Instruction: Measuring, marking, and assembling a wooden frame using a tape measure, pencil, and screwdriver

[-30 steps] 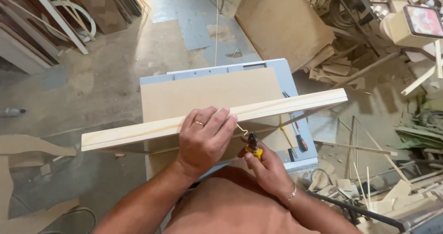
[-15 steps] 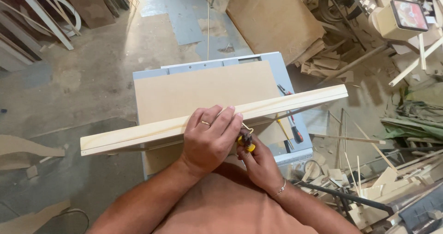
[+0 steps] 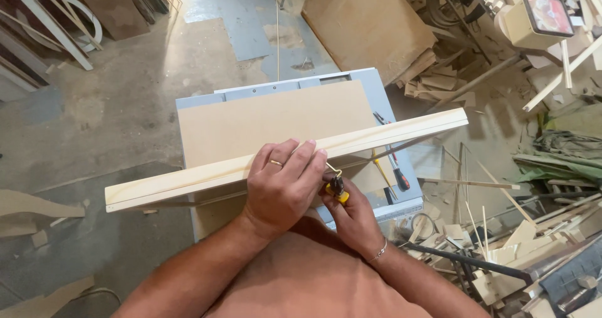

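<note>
Pale wood runs across the head view: a long board point(image 3: 285, 159) lies slantwise over a grey table point(image 3: 392, 114), its left end low and jutting past the table's edge above the concrete floor point(image 3: 119, 105), its right end higher and overhanging the far side. The left hand point(image 3: 285, 183), a ring on one finger, lies palm down on the board near its middle, fingers spread and curled over the far edge, pressing and clasping it. Just beside it, under the board's near edge, the right hand point(image 3: 351, 214), a thin bracelet at the wrist, is clenched round a small yellow-and-black tool point(image 3: 339, 191) whose metal tip touches the board's near side just right of the left hand; what kind of tool it is cannot be told. A brown sheet point(image 3: 276, 120) covers most of the tabletop beneath the board. On the bare grey strip at the table's right lie a screwdriver point(image 3: 396, 167) with a red-and-black handle and a thin yellow-handled tool point(image 3: 379, 167), side by side, partly under the board. A large brown panel point(image 3: 364, 20) lies on the floor beyond the table, and wood offcuts point(image 3: 501, 230) are heaped to the right
</note>
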